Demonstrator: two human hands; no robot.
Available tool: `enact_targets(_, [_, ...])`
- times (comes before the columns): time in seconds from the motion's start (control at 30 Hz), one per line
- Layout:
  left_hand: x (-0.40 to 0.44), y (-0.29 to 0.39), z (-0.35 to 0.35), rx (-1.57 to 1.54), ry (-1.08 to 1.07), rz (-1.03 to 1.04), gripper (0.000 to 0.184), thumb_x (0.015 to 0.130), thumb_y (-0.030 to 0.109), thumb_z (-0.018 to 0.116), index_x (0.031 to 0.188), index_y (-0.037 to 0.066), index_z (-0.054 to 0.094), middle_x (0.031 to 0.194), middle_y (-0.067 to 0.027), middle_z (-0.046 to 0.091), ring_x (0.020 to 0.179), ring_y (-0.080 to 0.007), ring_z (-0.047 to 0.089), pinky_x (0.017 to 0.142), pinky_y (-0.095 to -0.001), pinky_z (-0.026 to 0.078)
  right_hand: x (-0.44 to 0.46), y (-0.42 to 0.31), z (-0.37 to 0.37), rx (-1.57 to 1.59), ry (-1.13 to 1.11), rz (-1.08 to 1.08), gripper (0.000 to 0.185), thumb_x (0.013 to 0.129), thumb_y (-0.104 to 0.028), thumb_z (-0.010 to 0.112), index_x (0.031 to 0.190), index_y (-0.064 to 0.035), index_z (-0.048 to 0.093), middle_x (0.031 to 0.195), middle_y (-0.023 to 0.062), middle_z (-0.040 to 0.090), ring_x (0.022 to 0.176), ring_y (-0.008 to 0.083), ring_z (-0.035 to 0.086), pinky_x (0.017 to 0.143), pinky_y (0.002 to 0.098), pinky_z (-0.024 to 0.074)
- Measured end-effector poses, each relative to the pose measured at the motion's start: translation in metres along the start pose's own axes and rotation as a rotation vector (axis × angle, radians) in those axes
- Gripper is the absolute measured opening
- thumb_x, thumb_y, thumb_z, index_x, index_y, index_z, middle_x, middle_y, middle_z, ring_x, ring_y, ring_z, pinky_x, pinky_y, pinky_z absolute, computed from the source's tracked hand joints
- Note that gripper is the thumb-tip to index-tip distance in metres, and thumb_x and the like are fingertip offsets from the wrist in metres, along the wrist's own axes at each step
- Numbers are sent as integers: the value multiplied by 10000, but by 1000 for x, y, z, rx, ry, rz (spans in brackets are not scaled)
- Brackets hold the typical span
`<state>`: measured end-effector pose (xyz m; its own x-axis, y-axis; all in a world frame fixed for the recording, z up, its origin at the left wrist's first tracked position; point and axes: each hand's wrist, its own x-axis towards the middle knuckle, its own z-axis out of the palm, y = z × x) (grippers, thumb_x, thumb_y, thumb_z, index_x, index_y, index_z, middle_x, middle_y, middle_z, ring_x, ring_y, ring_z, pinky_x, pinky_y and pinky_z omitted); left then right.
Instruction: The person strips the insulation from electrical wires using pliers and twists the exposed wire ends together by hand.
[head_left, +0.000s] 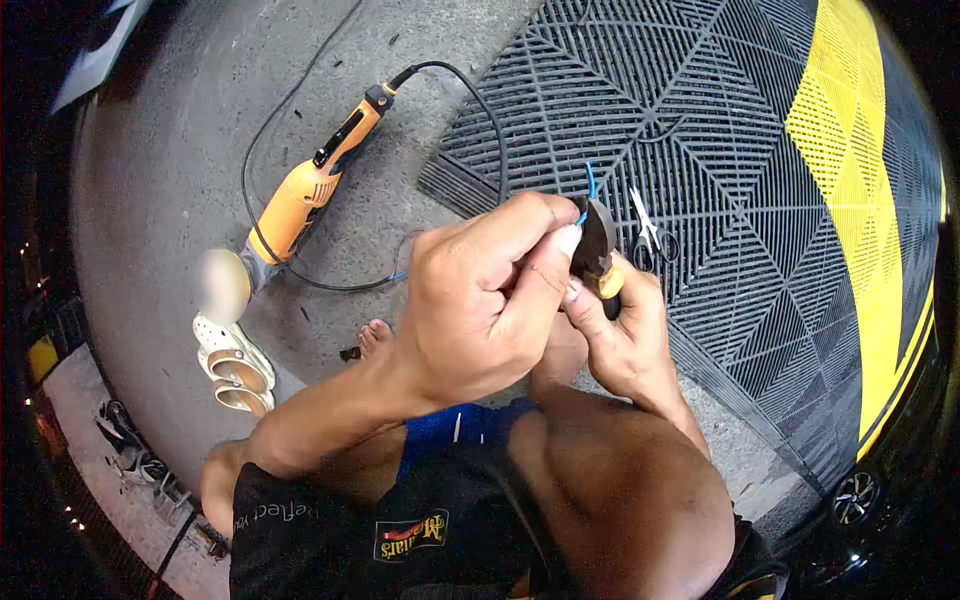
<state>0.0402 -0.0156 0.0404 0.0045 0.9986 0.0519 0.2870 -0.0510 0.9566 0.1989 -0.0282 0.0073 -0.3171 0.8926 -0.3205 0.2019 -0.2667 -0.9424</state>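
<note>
My left hand (490, 295) pinches a thin blue wire (591, 182) between thumb and index finger; the wire's free end sticks up above the fingertips. My right hand (630, 335) is closed around dark pliers (595, 240) with yellow and black on the handle. The pliers' jaws point up, right beside the left fingertips and against the wire. Whether the jaws are closed on the wire is too small to tell. Scissors (650, 235) with dark handles lie on the black floor mat (720, 170), just right of the pliers.
An orange power tool (300, 205) lies on the grey floor at left, its black cable (497, 125) looping toward my left hand. Beige clogs (235, 370) stand below it. A yellow mat strip (850, 150) runs down the right, with a vehicle wheel (856, 498) at lower right.
</note>
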Motion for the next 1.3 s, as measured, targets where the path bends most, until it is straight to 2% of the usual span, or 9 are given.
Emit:
enact_targets(0.13, [-3,1,4,53,40,50,64,864,-6,607,921,-30,626,639,-135,587,479,-173,579,446,-301,430,-3,-4,1,86,-19,75,198,887,-184,678,956,-6,621,656,69,585,599,108,481,559,310,419])
enact_targets(0.4, [-10,-5,14,63,57,116,119,866,-14,598,977,-45,628,657,-144,599,499,-188,599,457,-308,442,-6,-7,4,256,13,104,218,909,-185,659,1011,7,636,731,46,643,684,92,572,631,278,474])
enact_targets(0.97, [-20,-9,27,63,137,127,134,894,25,596,997,-56,627,723,-169,640,559,-207,647,494,-302,470,0,1,7,211,129,40,201,910,-177,649,954,15,611,706,47,606,671,82,511,593,284,441])
enact_targets(1.03, [-14,-5,25,-40,50,-140,122,911,51,581,987,-36,619,711,-167,629,536,-181,628,473,-295,439,5,2,6,253,187,40,195,908,-171,646,934,18,604,695,66,605,650,99,524,588,294,444])
enact_targets(1.07, [-15,-4,23,-130,10,-298,141,946,93,535,979,-22,610,677,-123,588,538,-109,555,486,-282,410,10,6,1,120,179,27,188,901,-159,642,910,22,593,685,93,601,624,131,539,582,307,446])
enact_targets(1.13, [-6,-6,17,-169,-54,-354,163,958,116,524,986,-20,609,672,-91,570,568,-82,517,505,-271,403,17,6,-8,-97,173,0,177,874,-145,644,866,17,574,651,152,580,562,225,559,564,342,448])
enact_targets(1.2, [2,-11,9,-396,-174,-538,268,1001,217,494,946,-17,614,671,20,504,656,-22,409,545,-235,370,22,8,-5,-85,202,-27,179,868,-153,651,862,9,574,641,149,575,553,226,554,560,342,446])
enact_targets(1.23, [4,-9,8,-393,-167,-532,268,1001,217,494,946,-17,614,671,20,504,656,-22,409,545,-235,370,24,11,-4,-72,237,-39,181,862,-160,657,858,1,575,631,145,571,544,227,549,555,343,444])
enact_targets(1.3, [8,-3,10,-615,-127,-642,355,1010,332,487,738,105,479,631,77,361,553,-22,312,511,-192,275,30,13,-1,-145,267,-83,204,860,-188,670,837,-11,570,601,144,550,516,218,525,528,339,432])
